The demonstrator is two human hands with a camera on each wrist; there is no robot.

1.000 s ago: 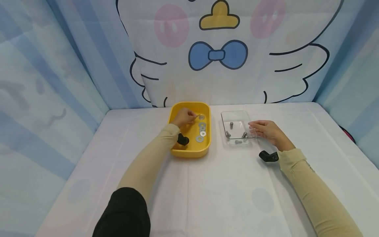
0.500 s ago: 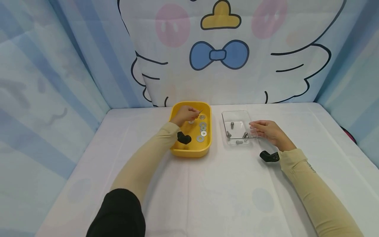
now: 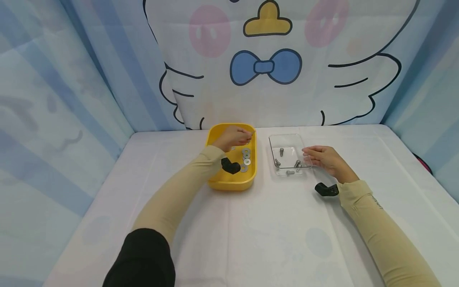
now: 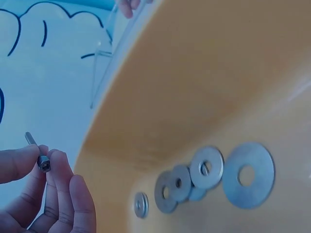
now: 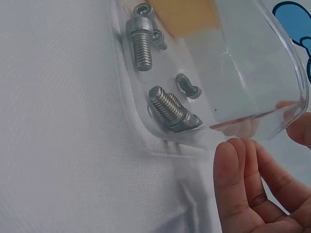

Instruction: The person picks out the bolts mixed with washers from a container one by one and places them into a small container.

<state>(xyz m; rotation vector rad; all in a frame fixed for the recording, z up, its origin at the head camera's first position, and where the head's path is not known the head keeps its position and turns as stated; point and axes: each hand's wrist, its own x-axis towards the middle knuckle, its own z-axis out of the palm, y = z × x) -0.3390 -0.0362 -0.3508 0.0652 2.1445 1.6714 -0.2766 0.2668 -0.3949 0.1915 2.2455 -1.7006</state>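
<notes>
My left hand (image 3: 234, 137) is over the right side of the yellow tray (image 3: 231, 186). Between thumb and fingertips it pinches a small socket head screw (image 4: 43, 163), clearest in the left wrist view. Flat metal washers (image 4: 243, 196) of several sizes lie on the tray floor, some overlapping. My right hand (image 3: 324, 159) holds the near right corner of a clear plastic box (image 5: 257, 63), thumb at the rim and fingers along the outer wall. Inside that box lie several socket head bolts (image 5: 142, 48), large and small.
The tray and the box stand side by side at the back of a table with a white cloth (image 3: 272, 231). A printed curtain (image 3: 265, 103) hangs right behind them. Black wrist cameras stick out from the left sleeve (image 3: 179, 199) and the right sleeve (image 3: 380, 227).
My left hand has risen and moved right across the tray with the screw, from among the washers toward the tray's right rim. My right hand and the clear box have stayed in place.
</notes>
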